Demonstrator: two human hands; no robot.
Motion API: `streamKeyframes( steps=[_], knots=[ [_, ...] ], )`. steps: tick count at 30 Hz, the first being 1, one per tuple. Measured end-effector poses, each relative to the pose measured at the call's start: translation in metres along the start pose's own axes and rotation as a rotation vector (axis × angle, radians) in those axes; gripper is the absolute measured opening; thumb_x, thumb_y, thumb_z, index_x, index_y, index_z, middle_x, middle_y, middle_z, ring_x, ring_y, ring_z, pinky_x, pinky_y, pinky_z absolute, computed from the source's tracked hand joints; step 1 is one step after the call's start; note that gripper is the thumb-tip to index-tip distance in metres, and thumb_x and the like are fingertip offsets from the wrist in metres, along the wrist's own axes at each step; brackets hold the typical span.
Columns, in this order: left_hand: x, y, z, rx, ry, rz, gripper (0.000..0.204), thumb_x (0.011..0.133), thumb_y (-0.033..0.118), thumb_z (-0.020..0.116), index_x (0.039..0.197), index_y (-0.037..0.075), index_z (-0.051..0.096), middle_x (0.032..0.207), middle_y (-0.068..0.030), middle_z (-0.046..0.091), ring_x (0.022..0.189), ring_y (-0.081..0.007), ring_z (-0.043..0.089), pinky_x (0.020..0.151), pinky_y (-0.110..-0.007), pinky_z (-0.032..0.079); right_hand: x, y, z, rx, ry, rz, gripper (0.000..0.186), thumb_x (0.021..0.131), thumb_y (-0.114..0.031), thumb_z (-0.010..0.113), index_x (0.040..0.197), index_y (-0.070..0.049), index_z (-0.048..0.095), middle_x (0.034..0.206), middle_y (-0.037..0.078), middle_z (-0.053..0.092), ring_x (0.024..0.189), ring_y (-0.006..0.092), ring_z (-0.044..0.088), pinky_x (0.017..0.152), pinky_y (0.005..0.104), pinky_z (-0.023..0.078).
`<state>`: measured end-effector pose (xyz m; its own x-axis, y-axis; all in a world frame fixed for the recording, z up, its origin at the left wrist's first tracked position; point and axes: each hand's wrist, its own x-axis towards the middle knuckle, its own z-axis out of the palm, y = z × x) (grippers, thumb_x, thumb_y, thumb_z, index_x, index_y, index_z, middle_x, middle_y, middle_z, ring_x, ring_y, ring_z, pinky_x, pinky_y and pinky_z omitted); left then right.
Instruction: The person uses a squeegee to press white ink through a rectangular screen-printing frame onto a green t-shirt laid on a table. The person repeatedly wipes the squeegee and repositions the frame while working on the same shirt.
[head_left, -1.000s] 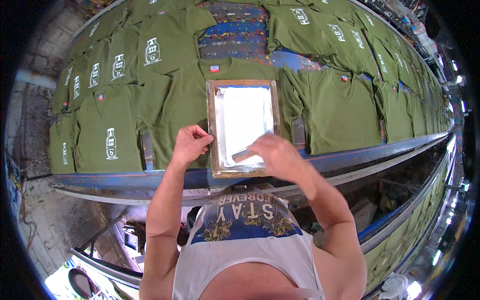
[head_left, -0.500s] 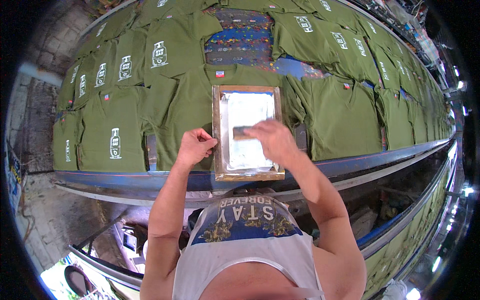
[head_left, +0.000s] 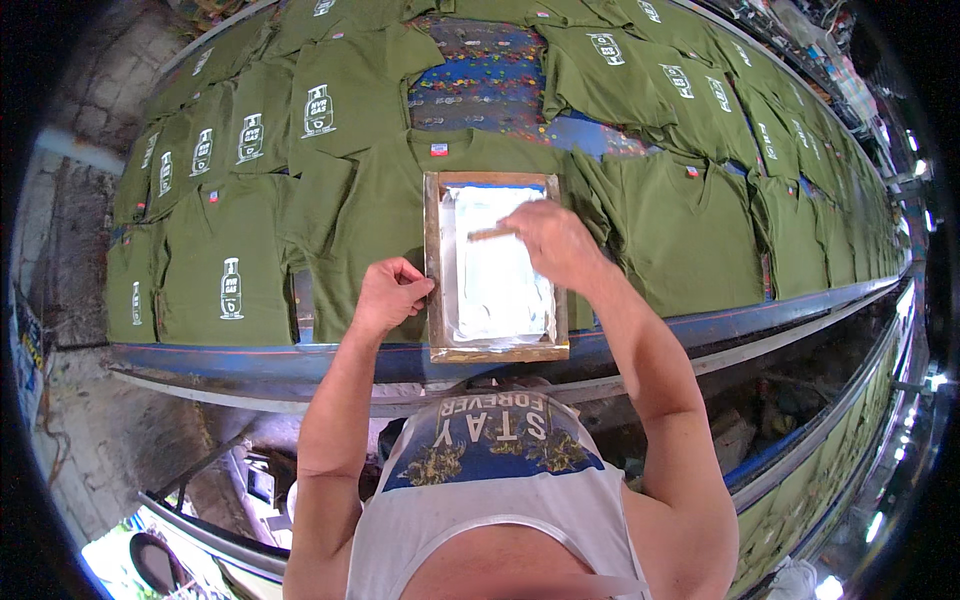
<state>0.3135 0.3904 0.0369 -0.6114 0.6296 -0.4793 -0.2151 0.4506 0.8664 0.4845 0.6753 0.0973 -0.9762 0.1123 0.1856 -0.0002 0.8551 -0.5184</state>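
A wooden-framed printing screen (head_left: pixel 433 230) with white ink (head_left: pixel 495 300) inside lies on an olive-green T-shirt (head_left: pixel 365 210) in front of me. My left hand (head_left: pixel 398 295) pinches the frame's left edge, fingers curled. Inside the frame, my right hand (head_left: pixel 550 240) grips a flat squeegee (head_left: pixel 486 234) with a brownish bar, over the upper part of the inked area; its blade edge is hard to make out. Another green shirt (head_left: pixel 680 230) lies beside the screen on the right, its front plain. A printed shirt (head_left: pixel 220 260) lies on the left.
The long blue table (head_left: pixel 470 75), spotted with coloured paint, carries several rows of green shirts, many with white prints. A metal rail (head_left: pixel 740 355) runs along the near edge. A second long bench (head_left: pixel 840 440) is at the lower right, and a concrete floor (head_left: pixel 70 430) at the left.
My right hand has pushed the squeegee from the near end of the screen toward the far end. My left hand stays at the frame's edge; the view has shifted slightly.
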Motion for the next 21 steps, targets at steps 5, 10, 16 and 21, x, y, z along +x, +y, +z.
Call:
streamKeyframes(
  steps=[5,10,16,21],
  knots=[
    [-0.001,0.001,0.000,0.007,0.008,-0.021,0.020,0.097,0.011,0.090,0.091,0.003,0.072,0.080,-0.0046,0.075,0.063,-0.0114,0.071,0.053,-0.028,0.056,0.011,0.004,0.011,0.041,0.123,-0.011,0.040,0.091,0.006,0.070,0.126,-0.007,0.083,0.109,0.020,0.079,0.106,0.0439,0.075,0.096,0.0537,0.061],
    [0.001,-0.001,-0.001,0.046,-0.003,-0.036,0.019,0.099,0.010,0.090,0.094,0.004,0.073,0.082,-0.0039,0.075,0.064,-0.0117,0.071,0.055,-0.028,0.060,-0.058,-0.042,0.028,0.042,0.121,-0.073,0.039,0.088,0.005,0.071,0.124,-0.006,0.084,0.109,0.015,0.080,0.104,0.0391,0.077,0.096,0.0501,0.063],
    [0.002,-0.002,-0.002,0.016,-0.022,-0.022,0.018,0.099,0.008,0.089,0.095,0.005,0.072,0.081,-0.0034,0.075,0.064,-0.0116,0.071,0.056,-0.028,0.059,-0.097,-0.079,0.015,0.058,-0.044,-0.061,0.039,0.086,0.006,0.070,0.122,-0.004,0.082,0.119,0.016,0.081,0.110,0.0389,0.077,0.102,0.0500,0.063],
    [0.000,-0.002,0.000,0.008,-0.006,-0.015,0.018,0.100,0.009,0.089,0.095,0.005,0.072,0.081,-0.0027,0.074,0.064,-0.0114,0.071,0.055,-0.028,0.059,-0.042,-0.025,0.001,0.059,-0.109,-0.034,0.034,0.094,0.007,0.064,0.124,0.000,0.079,0.116,0.023,0.081,0.112,0.0440,0.077,0.102,0.0530,0.063]
  ],
)
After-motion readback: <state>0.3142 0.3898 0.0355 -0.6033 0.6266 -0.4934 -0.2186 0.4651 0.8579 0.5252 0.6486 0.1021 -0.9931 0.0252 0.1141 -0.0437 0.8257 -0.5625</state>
